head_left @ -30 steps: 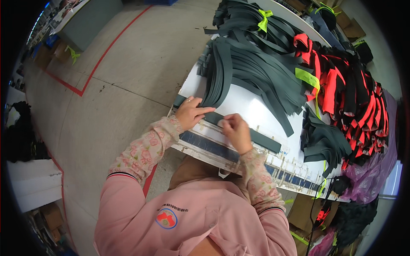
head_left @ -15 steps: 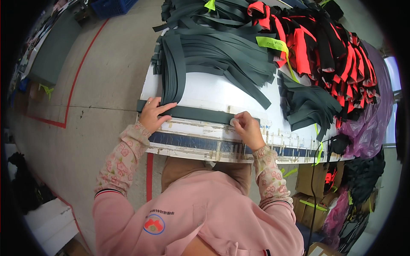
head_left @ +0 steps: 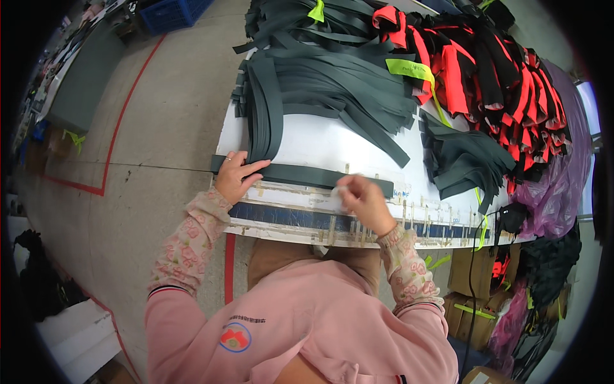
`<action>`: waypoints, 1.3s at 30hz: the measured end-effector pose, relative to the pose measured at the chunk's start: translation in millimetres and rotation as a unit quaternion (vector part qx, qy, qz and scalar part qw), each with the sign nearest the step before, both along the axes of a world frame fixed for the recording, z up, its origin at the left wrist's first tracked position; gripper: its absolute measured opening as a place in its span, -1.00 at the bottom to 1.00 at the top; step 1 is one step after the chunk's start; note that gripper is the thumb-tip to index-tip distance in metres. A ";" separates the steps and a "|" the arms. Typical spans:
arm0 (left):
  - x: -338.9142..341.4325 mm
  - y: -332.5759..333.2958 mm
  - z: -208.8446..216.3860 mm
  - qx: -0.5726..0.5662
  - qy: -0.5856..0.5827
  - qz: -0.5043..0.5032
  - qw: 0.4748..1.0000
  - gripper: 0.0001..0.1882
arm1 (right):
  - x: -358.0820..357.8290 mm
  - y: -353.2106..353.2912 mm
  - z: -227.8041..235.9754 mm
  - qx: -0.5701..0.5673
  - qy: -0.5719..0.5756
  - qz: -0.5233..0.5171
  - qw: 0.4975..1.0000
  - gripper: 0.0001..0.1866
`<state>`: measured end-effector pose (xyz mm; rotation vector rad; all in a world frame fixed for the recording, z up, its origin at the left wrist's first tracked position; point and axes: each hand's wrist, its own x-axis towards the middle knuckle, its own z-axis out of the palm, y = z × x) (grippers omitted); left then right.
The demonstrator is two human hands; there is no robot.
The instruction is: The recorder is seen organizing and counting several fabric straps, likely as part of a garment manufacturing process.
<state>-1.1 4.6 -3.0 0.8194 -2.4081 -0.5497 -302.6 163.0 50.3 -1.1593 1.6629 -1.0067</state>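
Note:
A long dark green fabric strip (head_left: 300, 174) lies flat along the near side of the white table (head_left: 307, 137). My left hand (head_left: 236, 179) rests on its left end, fingers spread and pressing down, with a ring on one finger. Over the strip's near edge, right of its middle, my right hand (head_left: 363, 200) pinches a small white piece (head_left: 337, 192), perhaps chalk; motion blurs it. Just beyond my left hand, a thick bundle of the same green strips (head_left: 263, 109) hangs toward me, its ends close to the flat strip.
Taped marks and a dark blue band (head_left: 281, 213) run along the table's front edge. Another pile of green strips (head_left: 464, 153) lies to the right. Red-and-black fabric pieces (head_left: 473, 70) are heaped at far right, with neon yellow ties (head_left: 409, 68). Cardboard boxes (head_left: 470, 272) stand below.
My right hand has moved a little left and toward me, with the white piece still pinched. My left hand stays on the strip's end. The whole view has shifted slightly.

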 end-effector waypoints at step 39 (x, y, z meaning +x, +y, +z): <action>-2.8 2.1 -15.4 0.018 0.023 0.027 0.999 -0.67 | 69.6 -69.7 -33.2 0.005 0.009 0.012 1.000 -0.84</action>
